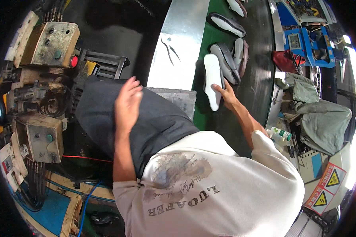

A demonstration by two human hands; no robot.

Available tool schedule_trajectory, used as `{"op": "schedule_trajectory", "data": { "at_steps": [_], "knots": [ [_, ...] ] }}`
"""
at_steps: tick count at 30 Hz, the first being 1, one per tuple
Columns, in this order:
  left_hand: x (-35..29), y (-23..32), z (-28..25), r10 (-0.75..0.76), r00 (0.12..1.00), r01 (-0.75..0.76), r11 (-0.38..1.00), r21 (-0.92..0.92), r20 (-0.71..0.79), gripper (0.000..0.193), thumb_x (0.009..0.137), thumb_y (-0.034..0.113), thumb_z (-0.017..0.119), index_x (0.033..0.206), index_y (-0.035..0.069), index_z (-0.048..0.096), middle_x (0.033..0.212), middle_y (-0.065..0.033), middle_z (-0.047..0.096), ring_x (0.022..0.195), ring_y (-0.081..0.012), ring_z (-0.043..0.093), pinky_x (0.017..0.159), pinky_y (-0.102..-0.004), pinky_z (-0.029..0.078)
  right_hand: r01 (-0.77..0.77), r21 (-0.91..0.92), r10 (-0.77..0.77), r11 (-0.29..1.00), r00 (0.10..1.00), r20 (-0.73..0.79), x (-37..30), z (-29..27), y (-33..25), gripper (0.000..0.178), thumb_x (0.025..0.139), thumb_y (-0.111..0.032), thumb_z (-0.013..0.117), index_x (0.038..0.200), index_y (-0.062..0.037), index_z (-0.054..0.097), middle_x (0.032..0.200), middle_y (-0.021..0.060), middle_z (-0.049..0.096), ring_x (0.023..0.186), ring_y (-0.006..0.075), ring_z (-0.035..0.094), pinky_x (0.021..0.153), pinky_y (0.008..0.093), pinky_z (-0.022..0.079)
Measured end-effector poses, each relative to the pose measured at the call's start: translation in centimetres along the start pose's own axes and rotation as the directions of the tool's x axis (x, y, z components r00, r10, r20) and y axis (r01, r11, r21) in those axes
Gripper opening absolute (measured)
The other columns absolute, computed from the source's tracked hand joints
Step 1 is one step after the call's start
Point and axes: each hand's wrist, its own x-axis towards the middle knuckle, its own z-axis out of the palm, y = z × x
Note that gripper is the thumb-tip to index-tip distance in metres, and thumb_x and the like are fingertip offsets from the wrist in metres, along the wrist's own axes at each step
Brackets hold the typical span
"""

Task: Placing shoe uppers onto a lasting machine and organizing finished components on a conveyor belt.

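Note:
My right hand [225, 93] reaches forward onto the green conveyor belt [201, 114] and grips the near side of a long white shoe sole [212, 71] lying flat there. My left hand [127, 103] hovers over my lap above my dark trousers [162, 122], fingers loosely spread and holding nothing; it looks slightly blurred. Just beyond the white sole lie a grey sole [224, 60] and a brown-edged one [240, 53], side by side and touching. More soles [227, 24] lie further up the belt.
A bare metal plate [178, 43] with a thin wire tool [170, 48] borders the belt's left side. A grimy machine with control boxes [53, 43] and a red button [74, 61] stands at left. Grey cloths [324, 122], a red bag [285, 60] and a green-capped bottle [281, 133] crowd the right.

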Motion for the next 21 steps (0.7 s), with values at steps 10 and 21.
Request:
{"op": "schedule_trajectory", "data": {
  "at_steps": [10, 21],
  "knots": [
    [1.5, 5.4, 0.3, 0.051, 0.969, -0.115, 0.959, -0.260, -0.241, 0.054, 0.106, 0.017, 0.060, 0.153, -0.010, 0.051, 0.147, -0.0180, 0.061, 0.131, -0.0249, 0.059, 0.113, -0.0372, 0.046, 0.150, 0.277, -0.269, 0.949, 0.844, 0.464, -3.1, 27.4, -14.7, 0.061, 0.111, -0.037, 0.067, 0.153, 0.0055, 0.055, 0.136, 0.0139, 0.067, 0.123, 0.0187, 0.062, 0.107, 0.0365, 0.051],
    [-11.4, -0.3, -2.6, -0.066, 0.825, -0.094, 0.963, -0.252, -0.561, 0.070, 0.101, 0.011, 0.066, 0.163, -0.008, 0.040, 0.159, -0.0225, 0.047, 0.145, -0.0318, 0.051, 0.121, -0.0421, 0.042, 0.540, -0.273, -0.052, 0.797, 0.510, 0.859, -3.7, 34.2, -18.4, 0.063, 0.107, -0.047, 0.069, 0.133, 0.0102, 0.070, 0.109, 0.0177, 0.078, 0.102, 0.0228, 0.072, 0.092, 0.0361, 0.058]
  ]
}}
